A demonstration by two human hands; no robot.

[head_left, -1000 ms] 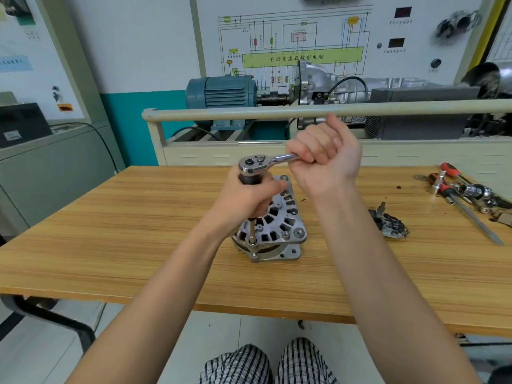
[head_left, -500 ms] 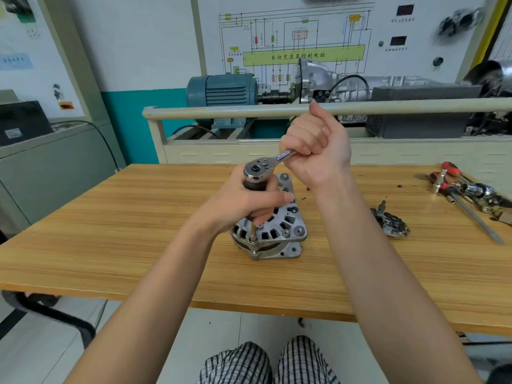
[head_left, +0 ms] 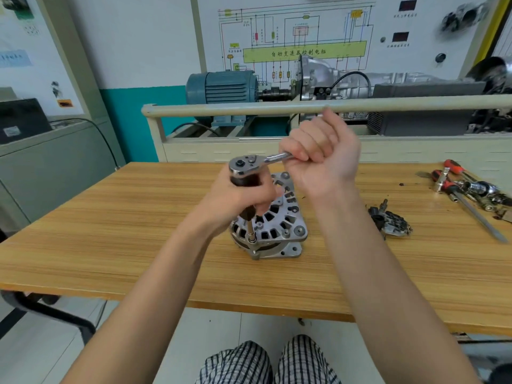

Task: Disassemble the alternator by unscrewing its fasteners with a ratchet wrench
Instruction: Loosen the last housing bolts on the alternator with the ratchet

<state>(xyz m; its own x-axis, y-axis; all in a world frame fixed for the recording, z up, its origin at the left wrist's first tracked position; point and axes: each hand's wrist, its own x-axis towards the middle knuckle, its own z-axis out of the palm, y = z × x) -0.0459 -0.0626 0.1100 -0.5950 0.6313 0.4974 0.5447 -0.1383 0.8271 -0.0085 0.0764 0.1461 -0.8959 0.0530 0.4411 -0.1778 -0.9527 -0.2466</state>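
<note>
We are finding both hands clamped on the ratchet wrench (head_left: 257, 163): left hand (head_left: 243, 198) steadying the extension, right hand (head_left: 321, 153) gripping the handle. The alternator (head_left: 277, 231) is sitting mid-worktop (head_left: 110, 231), housing unsplit; a removed part (head_left: 390, 220) is lying at three o'clock.

Head-worn view, downward over table (head_left: 110, 231)

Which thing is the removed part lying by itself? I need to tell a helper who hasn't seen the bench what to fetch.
Start at the wooden table and find the silver alternator standing at its middle under the two hands. To its right lies a small dark, jagged part flat on the wood. Unlike the red-handled tools farther right, it is blackish, lumpy and has no handle.
</note>
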